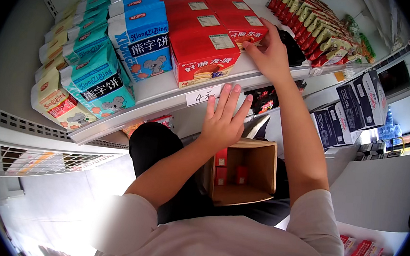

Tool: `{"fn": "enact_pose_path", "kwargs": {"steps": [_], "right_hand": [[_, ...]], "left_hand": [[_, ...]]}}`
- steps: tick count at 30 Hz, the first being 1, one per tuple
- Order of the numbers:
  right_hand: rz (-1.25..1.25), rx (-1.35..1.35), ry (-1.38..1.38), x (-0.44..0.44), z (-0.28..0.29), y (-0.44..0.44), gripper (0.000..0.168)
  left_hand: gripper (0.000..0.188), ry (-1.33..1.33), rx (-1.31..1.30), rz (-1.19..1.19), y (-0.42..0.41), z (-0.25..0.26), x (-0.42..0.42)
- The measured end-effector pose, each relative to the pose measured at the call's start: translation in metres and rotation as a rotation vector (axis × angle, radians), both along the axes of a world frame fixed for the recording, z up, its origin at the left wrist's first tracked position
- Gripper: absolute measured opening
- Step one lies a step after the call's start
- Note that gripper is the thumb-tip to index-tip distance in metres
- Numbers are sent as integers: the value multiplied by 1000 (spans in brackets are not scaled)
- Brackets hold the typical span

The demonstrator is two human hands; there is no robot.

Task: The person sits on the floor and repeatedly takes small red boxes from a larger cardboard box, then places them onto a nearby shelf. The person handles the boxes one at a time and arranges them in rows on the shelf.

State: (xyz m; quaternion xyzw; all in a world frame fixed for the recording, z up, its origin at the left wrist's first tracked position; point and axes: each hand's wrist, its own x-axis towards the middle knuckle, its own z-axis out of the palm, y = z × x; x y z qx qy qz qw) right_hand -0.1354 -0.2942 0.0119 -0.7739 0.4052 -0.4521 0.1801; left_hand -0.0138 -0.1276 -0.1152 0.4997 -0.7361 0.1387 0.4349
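Observation:
My right hand is at the front right corner of a red pie box, thumb on its front face and fingers along its right side. This box heads the right-hand of two rows of red boxes. The front box of the left row stands nearer the shelf lip. My left hand holds nothing, fingers spread at the shelf's front edge beside a handwritten price tag. Below my hands, an opened cardboard carton sits between my legs with a few small red boxes inside.
Blue, teal and cream biscuit packs stand in rows at left. A black item lies right of my right hand, near red-and-cream packets. Dark blue-and-white cartons are stacked at right. A white wire basket is at lower left.

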Motion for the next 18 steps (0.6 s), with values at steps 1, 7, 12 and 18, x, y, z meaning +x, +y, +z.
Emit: {"fn": "enact_pose_path", "kwargs": {"steps": [1,7,12,18], "right_hand": [[-28,-5,17,3,5,5,81],[-161,-602,-185,-13,-6,38,52],[-95,-61,-381,-62,-96,145,33],[-325,424,14,-104,-283,221,34]], "left_hand": [[69,-2,8,2,0,0,0],[65,-65,33,61,-2,-2,1],[58,-99,61,65,1,-2,-4],[62,-121,72,67,-3,-3,-9]]}}
